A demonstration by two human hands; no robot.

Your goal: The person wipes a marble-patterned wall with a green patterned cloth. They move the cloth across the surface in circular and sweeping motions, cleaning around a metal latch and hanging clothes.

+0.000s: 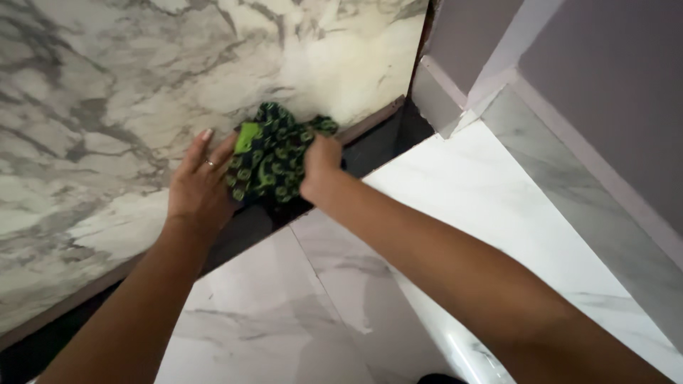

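Against the foot of a grey-veined marble wall [107,92], where a dark strip [242,227] meets the glossy white floor tiles [299,313], sits a crumpled dark cloth [274,153] printed with green rings. From the head view, the right hand [320,167] is clenched in a fist on the cloth's soft folds, while the left hand [199,181] (a ring on one finger) lies flat beside it, fingers straight and slightly spread, touching its edge.

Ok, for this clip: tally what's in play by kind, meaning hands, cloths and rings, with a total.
Hands: 2, the left hand flat beside the cloth and the right hand gripping it.
Cloths: 1, a bunched dark cloth with green pattern against the marble wall.
Rings: 1, a ring on the left hand.
Total: 4
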